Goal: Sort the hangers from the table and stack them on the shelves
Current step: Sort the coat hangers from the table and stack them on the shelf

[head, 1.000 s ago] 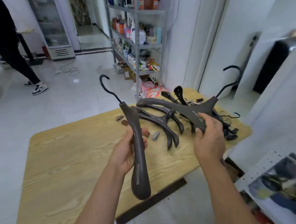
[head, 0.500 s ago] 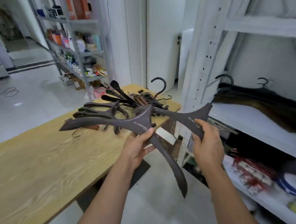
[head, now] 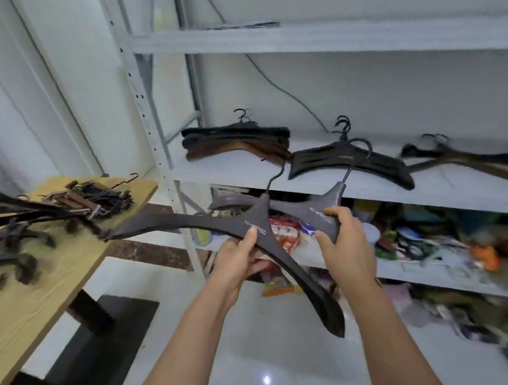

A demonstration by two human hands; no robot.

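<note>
Dark grey hangers are held one in each hand, low in front of white shelving. The left hand (head: 239, 260) curls fingers and thumb around the middle of the nearer hanger (head: 174, 220), whose arms spread wide. The right hand (head: 346, 246) grips the second hanger (head: 313, 209) just below its hook, and the two hangers cross. At left, a wooden table (head: 44, 282) carries more loose hangers (head: 15, 207). Beyond the hands, a lower shelf (head: 424, 274) is crowded with blurred colourful packets. The shelf above (head: 233, 173) holds three separate piles: a brown-and-black stack (head: 234, 140), a black pile (head: 349, 162) and a thin pile (head: 467, 158) at far right.
</note>
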